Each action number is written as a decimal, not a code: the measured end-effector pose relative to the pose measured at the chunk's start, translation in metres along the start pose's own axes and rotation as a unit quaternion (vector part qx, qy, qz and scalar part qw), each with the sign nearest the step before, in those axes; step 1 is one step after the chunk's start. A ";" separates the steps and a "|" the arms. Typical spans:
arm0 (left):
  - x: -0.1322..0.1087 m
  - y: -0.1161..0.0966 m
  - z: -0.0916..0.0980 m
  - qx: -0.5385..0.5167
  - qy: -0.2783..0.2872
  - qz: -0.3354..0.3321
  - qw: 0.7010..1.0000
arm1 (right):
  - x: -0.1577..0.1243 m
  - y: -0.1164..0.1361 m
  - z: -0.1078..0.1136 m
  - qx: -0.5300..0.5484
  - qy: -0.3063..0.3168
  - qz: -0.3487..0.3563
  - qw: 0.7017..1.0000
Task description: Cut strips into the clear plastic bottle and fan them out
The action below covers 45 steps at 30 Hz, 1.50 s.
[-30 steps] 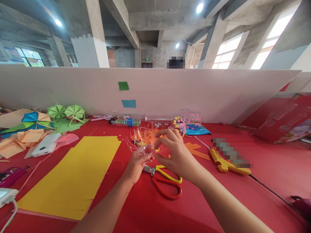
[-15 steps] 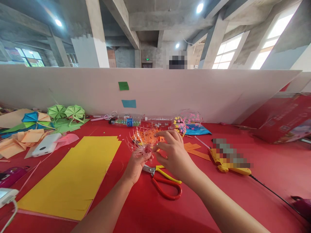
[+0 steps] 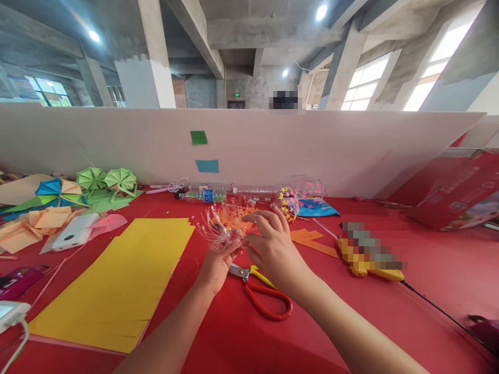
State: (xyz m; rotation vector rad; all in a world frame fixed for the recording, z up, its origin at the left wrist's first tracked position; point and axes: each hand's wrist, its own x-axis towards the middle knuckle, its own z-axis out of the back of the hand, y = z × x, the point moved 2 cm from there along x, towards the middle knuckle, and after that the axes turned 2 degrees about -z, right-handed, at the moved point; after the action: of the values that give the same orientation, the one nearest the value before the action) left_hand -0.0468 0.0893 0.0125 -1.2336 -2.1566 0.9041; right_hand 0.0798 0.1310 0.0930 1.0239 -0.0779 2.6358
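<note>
My left hand (image 3: 218, 262) is closed round the base of a clear plastic bottle piece (image 3: 218, 228), cut into thin strips that fan out and curl upward. From the right, my right hand (image 3: 268, 236) bends its fingers onto the strips, thumb and fingers drawn together at the piece's edge; the exact contact is partly hidden. Beneath my hands lie scissors (image 3: 273, 304) with one red and one yellow handle, blades pointing left. Behind the strips is an orange patterned piece (image 3: 237, 215), partly covered.
Yellow paper sheets (image 3: 117, 280) lie to the left on the red table (image 3: 331, 332). A yellow glue gun (image 3: 382, 274) with a black cable is at right. Plastic bottles (image 3: 187, 196), a star-dotted clear piece (image 3: 288, 202) and a blue packet (image 3: 319, 208) line the white partition (image 3: 156, 145).
My right hand has shifted slightly left and down, nearer my left hand. The strips lean and spread more to the left, while my left hand keeps its hold.
</note>
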 end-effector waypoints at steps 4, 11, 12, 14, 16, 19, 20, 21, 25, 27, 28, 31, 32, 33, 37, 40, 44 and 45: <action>-0.001 0.000 -0.001 -0.019 0.001 0.008 1.000 | 0.000 0.001 -0.004 0.004 0.035 -0.009 0.999; 0.000 -0.002 0.002 0.005 0.010 0.008 1.000 | 0.002 -0.002 0.007 0.019 0.021 -0.017 0.999; 0.000 -0.003 0.003 0.013 0.015 0.007 1.000 | 0.003 -0.002 0.009 0.020 0.012 -0.019 1.000; 0.000 -0.004 0.003 0.031 0.025 0.006 0.999 | 0.003 -0.003 0.012 0.029 0.003 -0.022 0.999; 0.001 -0.004 0.003 0.045 0.030 0.004 0.998 | 0.002 -0.003 0.014 0.043 0.004 -0.028 0.999; 0.001 -0.003 0.003 0.052 0.030 -0.003 0.998 | 0.002 -0.003 0.020 0.067 0.011 -0.036 0.997; 0.002 -0.003 0.003 0.051 0.027 -0.004 0.998 | 0.002 -0.004 0.023 0.076 0.012 -0.038 0.996; 0.002 -0.003 0.004 0.050 0.023 -0.002 0.998 | 0.003 -0.004 0.026 0.085 0.011 -0.039 0.996; 0.002 -0.001 0.005 0.050 0.017 0.008 0.999 | 0.005 -0.007 0.044 0.114 0.005 -0.054 0.992; 0.001 -0.001 0.004 0.051 0.020 0.007 0.998 | 0.006 -0.010 0.052 0.118 -0.004 -0.056 0.991; 0.001 -0.001 0.004 0.051 0.020 0.008 0.998 | 0.006 -0.011 0.054 0.120 -0.008 -0.055 0.991; 0.000 -0.002 0.003 0.048 0.011 0.018 0.999 | 0.007 -0.013 0.057 0.130 -0.014 -0.047 0.990; -0.001 -0.002 0.002 0.048 0.009 0.020 0.999 | 0.008 -0.013 0.057 0.132 -0.015 -0.043 0.990; -0.001 -0.002 0.002 0.050 0.008 0.020 0.999 | 0.008 -0.013 0.056 0.134 -0.015 -0.039 0.990; -0.001 -0.003 0.001 0.052 0.013 0.014 0.998 | 0.008 -0.012 0.052 0.119 0.006 -0.026 0.993; -0.001 -0.002 0.002 0.053 0.020 0.015 0.998 | 0.006 -0.009 0.048 0.100 0.037 -0.018 0.994; 0.000 0.000 0.003 0.047 0.020 0.014 0.999 | 0.004 -0.004 0.043 0.076 0.054 -0.005 0.996; 0.000 0.000 0.003 0.046 0.017 0.014 0.999 | 0.004 -0.003 0.043 0.071 0.055 -0.003 0.996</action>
State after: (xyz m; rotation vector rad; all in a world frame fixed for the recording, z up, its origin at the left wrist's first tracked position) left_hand -0.0486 0.0884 0.0104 -1.2287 -2.0526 0.9764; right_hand 0.1057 0.1283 0.1270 0.9173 0.1375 2.7187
